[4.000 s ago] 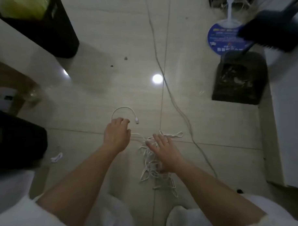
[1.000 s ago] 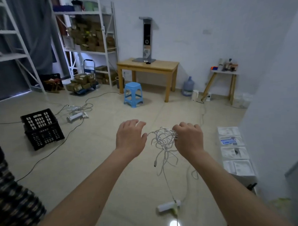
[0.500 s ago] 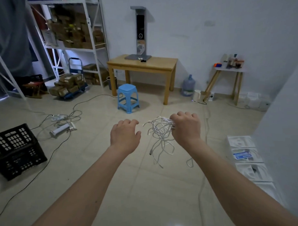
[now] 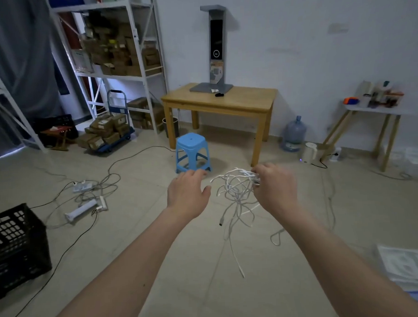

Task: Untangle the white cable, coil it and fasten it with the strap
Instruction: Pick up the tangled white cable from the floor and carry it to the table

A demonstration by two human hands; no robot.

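A tangled white cable hangs in the air in a loose knot of loops, with two ends dangling down toward the floor. My right hand is closed around the right side of the tangle, held at about chest height. My left hand hovers just left of the cable with its fingers apart and nothing in it, a small gap away from the loops. No strap is visible.
A blue plastic stool and a wooden table stand ahead. A black crate sits at the left, with power strips and cords on the floor. Shelves of boxes line the back left. White packages lie at the right.
Four seconds ago both hands were on the cable on the floor. Since then the right hand has lifted the tangle, and the view has risen and drifted slightly toward the table.
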